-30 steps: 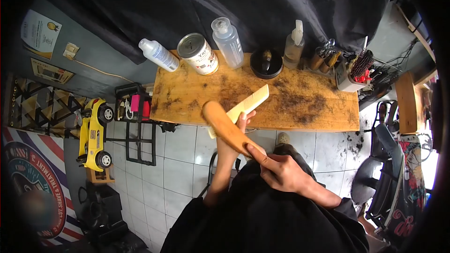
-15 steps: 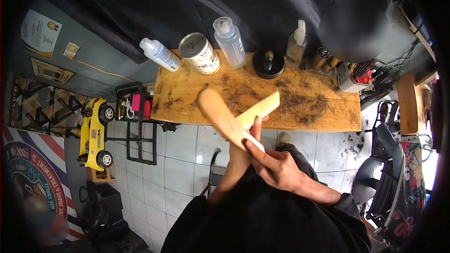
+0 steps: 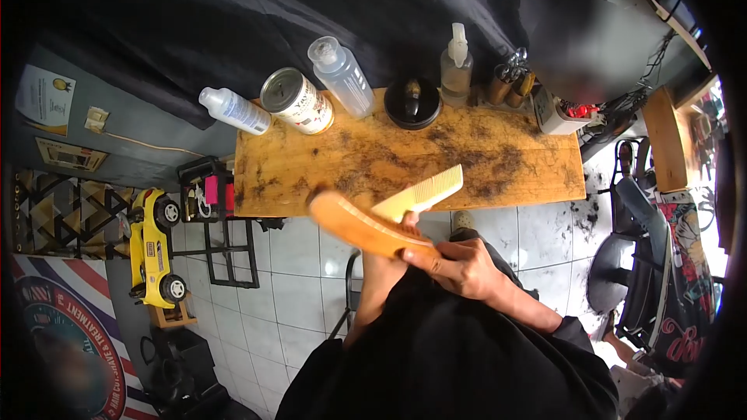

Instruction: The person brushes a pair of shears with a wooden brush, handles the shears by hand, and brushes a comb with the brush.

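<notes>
A curved wooden brush (image 3: 354, 224) lies across the front of both hands, its broad end to the upper left. A dark fringe that looks like bristles shows along its far tip. My right hand (image 3: 468, 271) is closed round the brush's narrow end. Behind the brush, a pale yellow comb (image 3: 428, 193) slants up to the right, teeth visible on its far end. My left hand (image 3: 380, 276) is largely hidden by the brush; fingers emerging beyond it grip the comb's lower end. Both tools are held above the floor, near the table's front edge.
On the stained wooden table (image 3: 350, 163) stand a spray can (image 3: 235, 111), a tin (image 3: 297, 101), a clear bottle (image 3: 342, 78), a round black container (image 3: 412, 105), a spray bottle (image 3: 457, 70) and a white box (image 3: 556, 113). A yellow toy car (image 3: 152, 249) is at left, a barber chair (image 3: 654, 280) at right.
The brush has turned, its broad end dropping lower and its edge now facing me more. The comb has rotated so its teeth show. The view has shifted to the right.
</notes>
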Demonstrator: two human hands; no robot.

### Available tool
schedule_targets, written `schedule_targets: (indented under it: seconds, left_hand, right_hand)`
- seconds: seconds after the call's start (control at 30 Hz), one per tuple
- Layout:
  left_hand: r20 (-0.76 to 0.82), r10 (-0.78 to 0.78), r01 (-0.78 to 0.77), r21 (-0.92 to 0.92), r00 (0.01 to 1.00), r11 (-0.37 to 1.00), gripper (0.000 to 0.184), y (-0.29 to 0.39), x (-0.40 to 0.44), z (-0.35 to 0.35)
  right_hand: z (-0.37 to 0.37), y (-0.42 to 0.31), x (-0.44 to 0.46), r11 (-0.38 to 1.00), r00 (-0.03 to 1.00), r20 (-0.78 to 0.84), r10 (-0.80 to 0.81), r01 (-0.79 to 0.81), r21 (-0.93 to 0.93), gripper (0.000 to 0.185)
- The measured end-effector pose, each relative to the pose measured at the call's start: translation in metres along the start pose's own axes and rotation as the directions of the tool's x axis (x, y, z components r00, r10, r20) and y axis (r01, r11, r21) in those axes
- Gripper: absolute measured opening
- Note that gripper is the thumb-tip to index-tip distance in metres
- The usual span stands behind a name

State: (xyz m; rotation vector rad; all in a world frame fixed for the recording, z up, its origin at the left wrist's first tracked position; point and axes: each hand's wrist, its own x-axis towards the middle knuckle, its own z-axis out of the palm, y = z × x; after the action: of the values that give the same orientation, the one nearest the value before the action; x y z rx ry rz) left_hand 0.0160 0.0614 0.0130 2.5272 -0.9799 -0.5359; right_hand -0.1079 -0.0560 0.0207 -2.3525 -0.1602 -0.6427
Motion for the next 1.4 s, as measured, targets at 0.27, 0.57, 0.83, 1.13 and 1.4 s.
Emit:
schedule_targets:
  seconds: [0.27, 0.57, 0.83, 1.13, 1.4]
  left_hand:
    - [-0.445, -0.049, -0.380, -0.813, 0.894, 0.441, 0.026, -0.023, 0.003, -0.017]
    - [-0.056, 0.110, -0.058, -0.998, 0.992, 0.015, 0.058, -0.046, -0.005, 0.010]
    - [-0.368, -0.125, -0.369, -0.929, 0.922, 0.011, 0.045, -0.071, -0.019, -0.026]
    - [-0.120, 0.003, -0.083, -0.705, 0.993, -0.704, 0.029, -0.094, -0.009, -0.021]
    - [0.121, 0.742, 0.740, -0.276, 0.660, -0.613, 0.027, -0.080, -0.012, 0.012]
  right_hand:
    - [0.003, 0.031, -0.031, 0.856, 0.827, -0.245, 0.506, -0.516, 0.025, 0.059]
    - [0.004, -0.027, 0.013, 0.968, 0.986, -0.048, 0.161, -0.149, 0.202, 0.058]
    - [0.021, 0.006, -0.015, 0.858, 0.844, -0.154, 0.514, -0.503, 0.108, 0.051]
    - [0.024, -0.023, -0.026, 0.866, 0.921, -0.057, 0.386, -0.341, 0.366, 0.049]
    - [0.058, -0.028, -0.029, 0.996, 0.995, -0.029, 0.091, -0.091, 0.025, 0.046]
